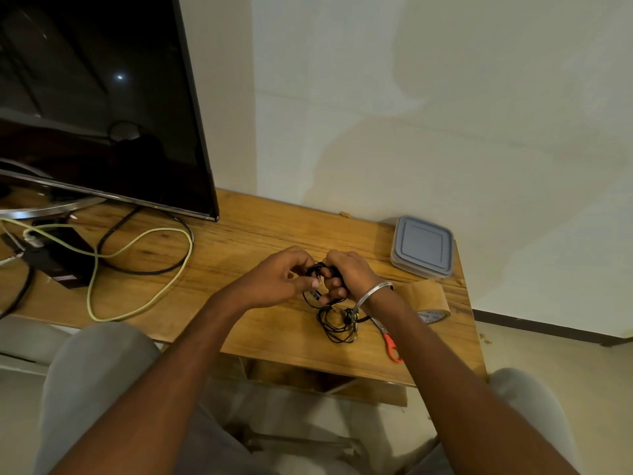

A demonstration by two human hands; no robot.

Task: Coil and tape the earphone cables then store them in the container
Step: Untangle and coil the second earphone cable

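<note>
Hands meet at the middle of the frame over the wooden table (pixel 267 231): the left hand (pixel 277 279) pinches a black earphone cable (pixel 317 269) while the right hand (pixel 342 274) is curled shut around the loops being wound. Coiling should go best with even loops kept tight in the right fist, the plug end fed last. A second tangled cable (pixel 337 323) lies just below, beside orange-handled scissors (pixel 390 342), brown tape (pixel 428 299) and the lidded container (pixel 423 246) at right. Fingers hide the coil's size; the earbuds are hard to make out.
</note>
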